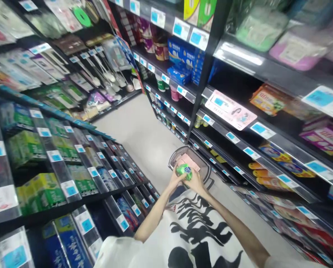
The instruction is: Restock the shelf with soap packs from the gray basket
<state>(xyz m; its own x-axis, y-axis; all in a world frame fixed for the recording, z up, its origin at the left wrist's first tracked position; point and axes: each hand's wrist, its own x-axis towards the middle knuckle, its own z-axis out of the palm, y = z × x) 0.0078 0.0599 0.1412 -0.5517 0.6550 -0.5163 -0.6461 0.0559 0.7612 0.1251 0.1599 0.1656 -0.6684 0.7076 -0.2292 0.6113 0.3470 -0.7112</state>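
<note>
Both my hands are closed around a small green package (pixel 185 172) with dark blue lettering, held in front of my chest. My left hand (pixel 174 180) grips its left side, and my right hand (pixel 195 182) grips its right side. What the package contains cannot be made out. Just beyond and below my hands is a grey shopping basket (pixel 205 172) with a dark rim. A pink item (pixel 191 162) lies inside the basket, partly hidden behind the package and my fingers.
Shelves with toothpaste-like boxes (pixel 29 147) line the left side. On the right, shelves (pixel 233 137) hold soap packs (pixel 266 99) and other packages. Ladles and utensils (pixel 107 72) hang at the far end. A pale floor aisle (pixel 138 126) runs between.
</note>
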